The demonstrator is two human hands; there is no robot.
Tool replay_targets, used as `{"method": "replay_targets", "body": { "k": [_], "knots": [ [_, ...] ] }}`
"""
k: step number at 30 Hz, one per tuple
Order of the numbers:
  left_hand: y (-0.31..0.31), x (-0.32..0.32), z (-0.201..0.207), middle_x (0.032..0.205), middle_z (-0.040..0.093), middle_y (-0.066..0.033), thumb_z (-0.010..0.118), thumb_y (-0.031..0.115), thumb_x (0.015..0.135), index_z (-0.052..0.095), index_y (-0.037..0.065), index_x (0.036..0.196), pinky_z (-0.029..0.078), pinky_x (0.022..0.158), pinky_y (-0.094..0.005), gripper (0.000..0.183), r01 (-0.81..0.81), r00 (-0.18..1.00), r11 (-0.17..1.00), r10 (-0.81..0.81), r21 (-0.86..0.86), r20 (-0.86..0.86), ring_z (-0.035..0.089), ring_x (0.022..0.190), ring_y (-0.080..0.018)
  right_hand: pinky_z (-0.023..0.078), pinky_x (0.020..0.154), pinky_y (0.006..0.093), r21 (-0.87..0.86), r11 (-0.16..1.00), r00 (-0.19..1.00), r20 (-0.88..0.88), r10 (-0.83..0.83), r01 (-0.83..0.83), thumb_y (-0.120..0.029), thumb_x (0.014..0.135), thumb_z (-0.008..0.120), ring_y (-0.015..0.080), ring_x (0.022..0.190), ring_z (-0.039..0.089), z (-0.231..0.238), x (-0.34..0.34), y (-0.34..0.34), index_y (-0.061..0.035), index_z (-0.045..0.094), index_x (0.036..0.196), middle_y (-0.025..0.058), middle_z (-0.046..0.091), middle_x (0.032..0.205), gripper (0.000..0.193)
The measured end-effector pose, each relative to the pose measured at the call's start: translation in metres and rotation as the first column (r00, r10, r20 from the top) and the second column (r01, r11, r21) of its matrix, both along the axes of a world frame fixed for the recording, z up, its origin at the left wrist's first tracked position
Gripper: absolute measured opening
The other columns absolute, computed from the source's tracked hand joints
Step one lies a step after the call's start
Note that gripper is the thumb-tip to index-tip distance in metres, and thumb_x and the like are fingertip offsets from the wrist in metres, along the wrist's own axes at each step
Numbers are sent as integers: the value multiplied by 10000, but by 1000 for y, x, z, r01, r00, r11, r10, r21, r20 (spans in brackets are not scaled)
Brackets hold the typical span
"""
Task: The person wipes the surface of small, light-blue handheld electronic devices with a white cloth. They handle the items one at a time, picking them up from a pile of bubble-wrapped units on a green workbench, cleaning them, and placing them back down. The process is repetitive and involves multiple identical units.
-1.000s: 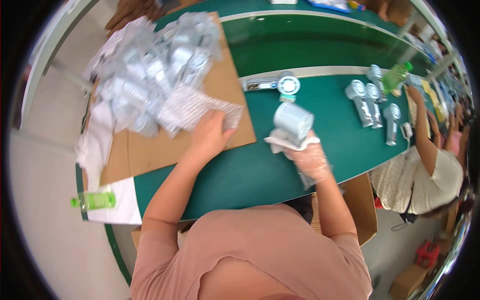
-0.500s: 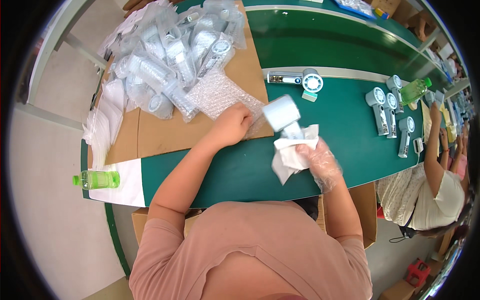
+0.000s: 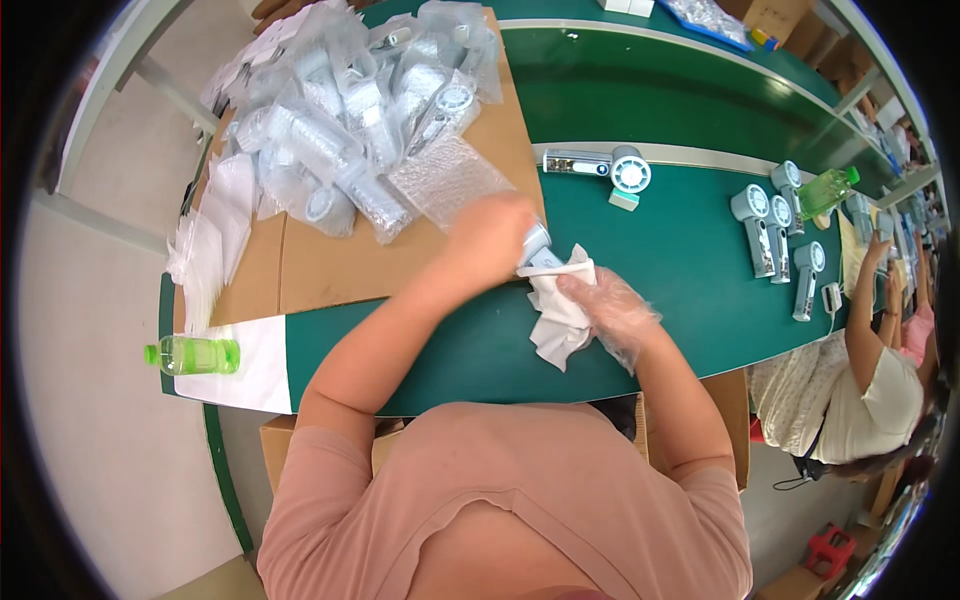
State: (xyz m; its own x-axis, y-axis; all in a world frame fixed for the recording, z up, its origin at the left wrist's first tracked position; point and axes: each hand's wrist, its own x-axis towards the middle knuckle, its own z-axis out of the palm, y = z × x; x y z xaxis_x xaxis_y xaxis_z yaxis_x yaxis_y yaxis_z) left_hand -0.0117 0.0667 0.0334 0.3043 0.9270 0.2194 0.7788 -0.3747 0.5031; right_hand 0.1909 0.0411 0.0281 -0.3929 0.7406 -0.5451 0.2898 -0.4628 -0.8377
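My right hand [image 3: 608, 302], in a clear plastic glove, is closed round a white cloth [image 3: 562, 318] wrapped on the handle of a handheld fan. Part of the pale blue fan [image 3: 541, 254] shows between the cloth and my left hand [image 3: 490, 240]. That hand is bare and smeared by motion, with its fingers hidden, and it covers most of the fan's head. A clear bubble-wrap bag [image 3: 445, 182] lies on the cardboard just beyond my left hand.
Bagged fans [image 3: 335, 130] are heaped on a cardboard sheet [image 3: 330, 265] at the far left. One bare fan [image 3: 630, 175] lies by the ledge; several more [image 3: 752, 215] lie at right. A green-capped bottle [image 3: 200, 355] lies at left. A co-worker [image 3: 870, 370] sits at right.
My right hand has brought the fan and cloth left and slightly nearer. My left hand has moved right, over the fan's head, away from the bubble-wrap bag's edge.
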Motion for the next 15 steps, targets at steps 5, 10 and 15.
{"method": "replay_targets", "body": {
  "k": [5,10,15],
  "knots": [
    [-22,23,1,775,592,-116,607,112,837,591,20,863,469,670,-425,98,119,991,944,-95,309,-92,577,751,-340,505,726,303,105,976,980,-76,-185,192,-343,928,592,164,858,622,-10,-11,-1,12,562,1181,99,654,1002,436],
    [-34,-5,1,912,605,-171,596,58,794,606,13,912,470,735,-427,127,-289,928,943,233,166,292,594,883,-372,556,662,336,-248,886,690,-558,-461,391,-303,965,558,206,835,657,-27,-17,-10,21,521,1192,99,647,1006,398],
    [-4,-13,-32,893,629,-219,560,41,801,616,-9,938,482,755,-453,156,-134,854,984,55,117,517,604,862,-404,551,814,389,-304,907,570,-707,-420,291,-264,987,518,226,975,634,-19,-40,-30,-13,493,1245,94,619,1104,361]
  ]
}}
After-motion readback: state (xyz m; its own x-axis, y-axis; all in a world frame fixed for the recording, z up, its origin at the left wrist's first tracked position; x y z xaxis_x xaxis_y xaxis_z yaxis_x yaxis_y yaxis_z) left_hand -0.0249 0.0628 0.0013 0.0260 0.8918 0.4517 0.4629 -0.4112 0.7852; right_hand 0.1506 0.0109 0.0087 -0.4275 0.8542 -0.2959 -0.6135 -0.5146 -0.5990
